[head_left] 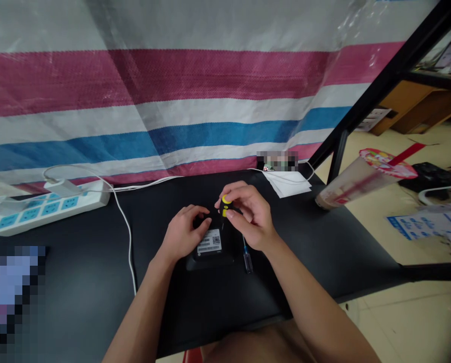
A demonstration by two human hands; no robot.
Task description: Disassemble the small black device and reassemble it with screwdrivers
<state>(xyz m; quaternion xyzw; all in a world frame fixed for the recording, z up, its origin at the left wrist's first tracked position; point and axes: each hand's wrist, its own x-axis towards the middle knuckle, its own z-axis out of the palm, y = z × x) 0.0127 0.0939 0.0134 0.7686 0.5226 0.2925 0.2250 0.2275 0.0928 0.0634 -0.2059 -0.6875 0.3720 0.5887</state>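
- Left hand [183, 234] spread, pressing on the black device [210, 260], label up, mid-table [316, 252].
- Right hand [251, 217] pinches a yellow-capped screwdriver [225, 206] upright above the device.
- Keeping it vertical, device pinned, suits this work.
- A blue-shafted screwdriver [248, 262] lies just right.

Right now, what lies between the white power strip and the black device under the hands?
A white cable lies there on the black table, as the head view shows.

Yellow-and-black screwdriver handle [225, 206]
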